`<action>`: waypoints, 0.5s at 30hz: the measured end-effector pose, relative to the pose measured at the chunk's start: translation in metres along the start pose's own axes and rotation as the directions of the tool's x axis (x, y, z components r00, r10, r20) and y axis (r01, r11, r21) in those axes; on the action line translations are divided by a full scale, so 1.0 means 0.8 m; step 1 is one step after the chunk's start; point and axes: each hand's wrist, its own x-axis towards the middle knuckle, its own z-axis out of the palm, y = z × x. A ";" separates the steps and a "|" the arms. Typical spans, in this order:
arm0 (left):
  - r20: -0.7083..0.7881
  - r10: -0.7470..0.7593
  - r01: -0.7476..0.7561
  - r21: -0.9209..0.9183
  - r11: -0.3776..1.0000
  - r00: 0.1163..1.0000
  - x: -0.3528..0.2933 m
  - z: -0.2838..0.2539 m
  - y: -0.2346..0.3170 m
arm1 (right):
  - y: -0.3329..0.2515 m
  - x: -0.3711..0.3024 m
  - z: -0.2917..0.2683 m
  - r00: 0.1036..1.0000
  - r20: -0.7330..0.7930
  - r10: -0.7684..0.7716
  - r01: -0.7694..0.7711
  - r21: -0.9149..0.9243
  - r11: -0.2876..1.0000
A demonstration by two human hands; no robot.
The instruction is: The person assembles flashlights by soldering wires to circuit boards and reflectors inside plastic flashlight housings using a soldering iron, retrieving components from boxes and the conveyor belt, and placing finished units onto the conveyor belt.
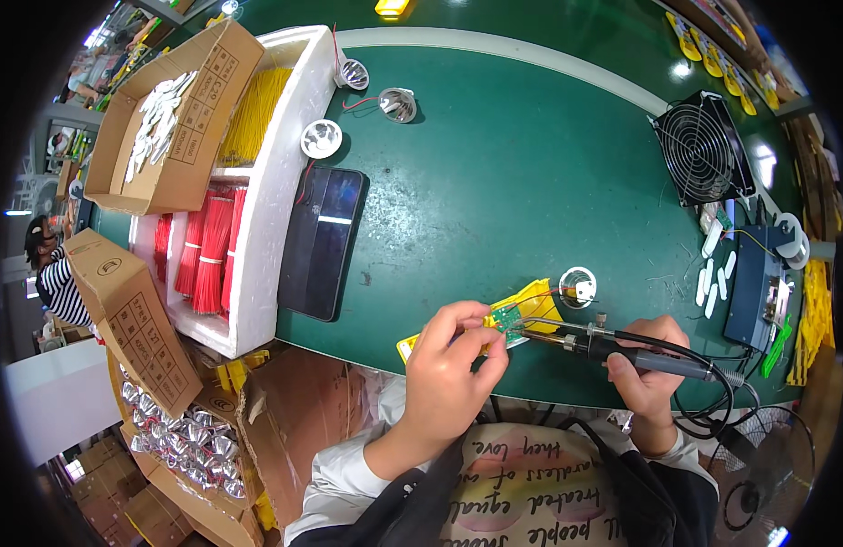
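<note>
My right hand [647, 369] grips a soldering iron [663, 361] with a dark handle and a thin metal tube alongside it. The tip of the iron reaches a small green circuit board [508, 319]. My left hand [453, 369] is closed at the board's left edge, thumb and fingers bent together. Whatever is pinched there is too small to make out. Under the board lies a yellow plastic housing [533, 294], partly covered by my left hand. A round reflector lamp [578, 287] rests just beyond the iron, with thin wires running toward the board.
A white foam box [257, 228] of red and yellow wires stands left, beside a black phone-like slab [323, 244]. Loose reflectors [398, 105] lie farther back. At right are a black fan [704, 150], white strips [710, 283] and a blue control box [757, 292]. Cables loop by my right wrist.
</note>
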 end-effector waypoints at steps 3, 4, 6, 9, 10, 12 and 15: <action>-0.004 -0.002 0.002 0.000 1.000 1.000 -0.001 0.001 -0.001 | 0.000 0.000 0.000 1.000 0.009 -0.011 0.011 -0.022 1.000; -0.004 -0.001 0.001 0.000 1.000 1.000 0.000 0.001 0.000 | 0.000 0.001 0.000 1.000 0.008 -0.011 0.012 -0.022 1.000; -0.005 -0.001 0.001 -0.004 1.000 1.000 0.000 0.000 0.000 | -0.001 0.001 0.001 1.000 0.004 -0.008 0.008 -0.032 0.999; -0.006 0.006 -0.006 0.001 1.000 1.000 0.001 0.001 -0.001 | -0.002 0.003 0.000 1.000 0.014 -0.020 0.021 -0.049 0.999; -0.007 0.006 -0.006 0.002 1.000 1.000 0.001 0.000 -0.001 | -0.003 0.003 0.000 1.000 0.014 -0.020 0.021 -0.048 0.999; -0.008 0.002 -0.002 0.002 1.000 1.000 0.001 0.000 0.000 | -0.003 0.002 -0.001 1.000 0.006 0.007 -0.007 -0.032 0.999; -0.007 0.001 -0.001 0.003 1.000 1.000 -0.001 0.001 0.000 | -0.003 0.001 0.000 1.000 0.009 -0.005 0.006 -0.044 0.999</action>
